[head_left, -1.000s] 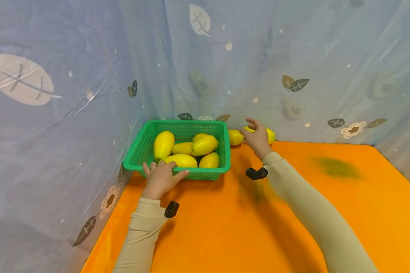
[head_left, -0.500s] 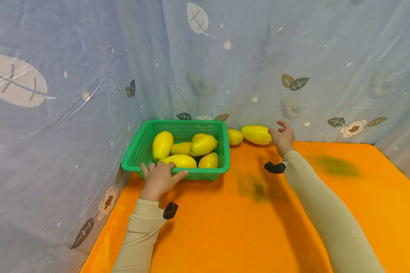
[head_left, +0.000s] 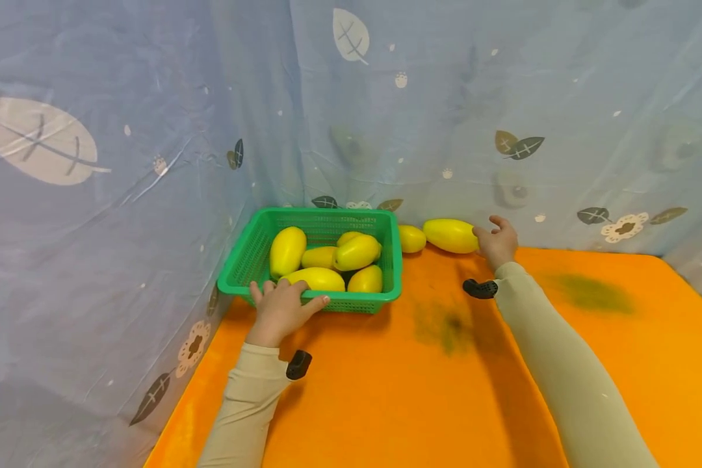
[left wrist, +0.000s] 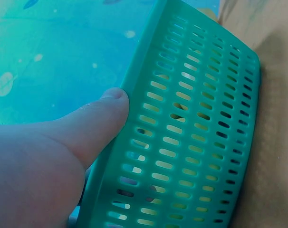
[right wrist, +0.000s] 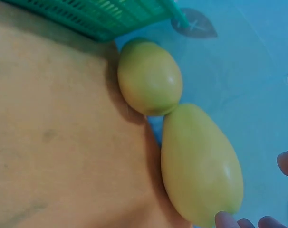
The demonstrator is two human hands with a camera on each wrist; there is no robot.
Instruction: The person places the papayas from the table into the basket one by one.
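A green plastic basket (head_left: pixel 390 286) with slotted walls holds several yellow mangoes (head_left: pixel 357 252). My left hand (head_left: pixel 281 314) grips its near rim, fingers over the edge and thumb on the outside; the left wrist view shows the thumb (left wrist: pixel 99 111) against the rim. Right of the basket lies a small mango (head_left: pixel 412 239), end to end with a larger, longer mango (head_left: pixel 451 235). At the larger one's right end is my right hand (head_left: pixel 499 244), fingers loosely spread. In the right wrist view its fingertips (right wrist: pixel 225 220) overlap the bottom end of that mango (right wrist: pixel 201 166).
An orange cloth (head_left: pixel 386 390) covers the table, with dark green stains (head_left: pixel 597 294) on its right part. A pale blue printed curtain (head_left: pixel 433 97) hangs along the back and left, close behind the basket and the two loose mangoes.
My right hand has moved right, from over the larger mango to its right end, uncovering it. The left hand stays on the basket rim, and the mangoes lie as before.
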